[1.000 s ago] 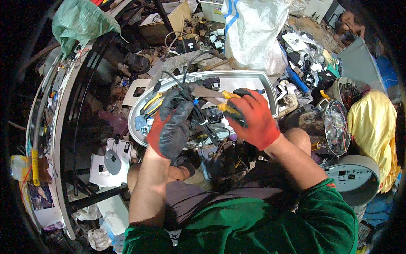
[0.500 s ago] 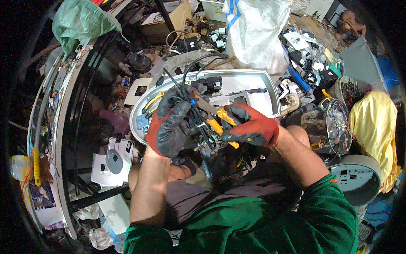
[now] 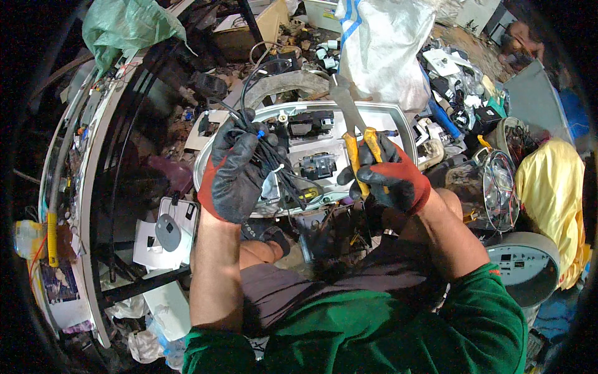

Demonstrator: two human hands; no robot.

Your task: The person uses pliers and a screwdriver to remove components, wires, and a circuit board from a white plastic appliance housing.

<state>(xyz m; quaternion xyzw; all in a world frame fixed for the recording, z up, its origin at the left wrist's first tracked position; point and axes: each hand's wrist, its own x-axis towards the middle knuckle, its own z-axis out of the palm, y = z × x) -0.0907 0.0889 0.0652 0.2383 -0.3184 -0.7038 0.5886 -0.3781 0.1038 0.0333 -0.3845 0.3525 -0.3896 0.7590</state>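
Observation:
My left hand (image 3: 233, 171), in a black and red work glove, is closed around a bundled black cable (image 3: 274, 165). A blue tie (image 3: 260, 134) shows at the top of the bundle, and a loop of cable rises above my fingers. My right hand (image 3: 392, 177), gloved alike, grips yellow-handled metal snips (image 3: 350, 109). Their blades point up and away, apart from the cable. Both hands are over a white, round-ended shell (image 3: 403, 124) on or near my lap. Black electronic parts (image 3: 316, 165) lie inside it, and yellow-handled pliers (image 3: 308, 194) are partly hidden under the cable.
A white sack (image 3: 389, 59) stands beyond the shell, beside a heap of electronic scrap (image 3: 458, 87). At right are a wire-filled clear container (image 3: 498, 187), a round grey housing (image 3: 523, 265) and a yellow sack (image 3: 548, 206). A metal frame (image 3: 93, 206) runs along my left.
The snips have come away from the cable to the right, and their blades have turned upward. My left hand has shifted slightly left with the bundle.

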